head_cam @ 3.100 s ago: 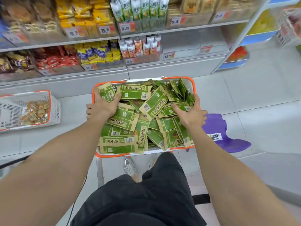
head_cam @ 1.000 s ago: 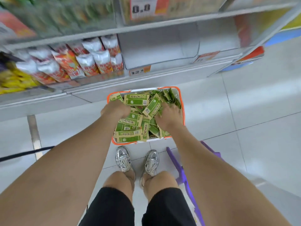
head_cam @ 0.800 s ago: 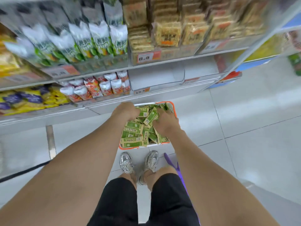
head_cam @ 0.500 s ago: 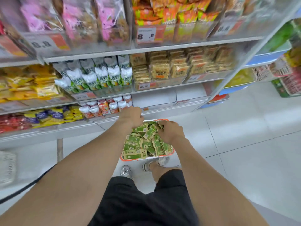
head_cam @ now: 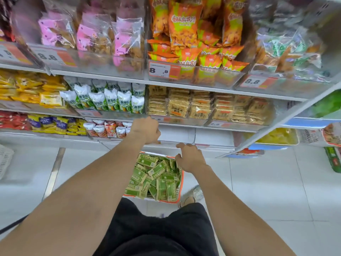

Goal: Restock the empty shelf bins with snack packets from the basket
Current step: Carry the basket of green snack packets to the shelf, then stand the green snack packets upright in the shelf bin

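Shelves (head_cam: 110, 75) (mostly stocked) above basket (head_cam: 182, 183)

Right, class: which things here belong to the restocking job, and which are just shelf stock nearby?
Job in hand: green snack packets, orange-rimmed basket, empty shelf bins, left hand, right hand.
Just nearby: orange snack bags, pink-labelled bags, biscuit packs, white-and-green packets.

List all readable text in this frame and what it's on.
"8.8": orange-and-white paper price tag below pink plastic snack bags
"8 .8": similar tag below orange foil snack bags
"8.8": third tag, top shelf's right end
Too blurred or small: Chinese print on bags, green snack packets, lower-shelf tags
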